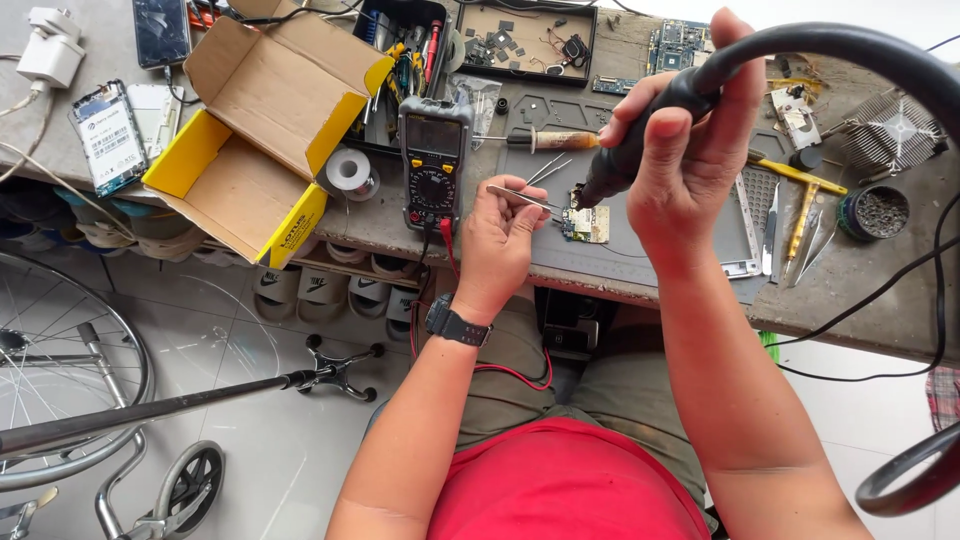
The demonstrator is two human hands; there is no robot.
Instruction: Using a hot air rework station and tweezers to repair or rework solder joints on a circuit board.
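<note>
Tweezers [522,198] sit pinched in your left hand [497,243], steadying the small circuit board [586,224] on the grey mat [650,245], so your right hand [690,150], wrapped around the hot-air handle [625,160], can aim down.

The person wears a red shirt [570,480], olive-grey trousers [520,385], and 1 black wristwatch [457,325] on the left wrist; both forearms are bare.
</note>
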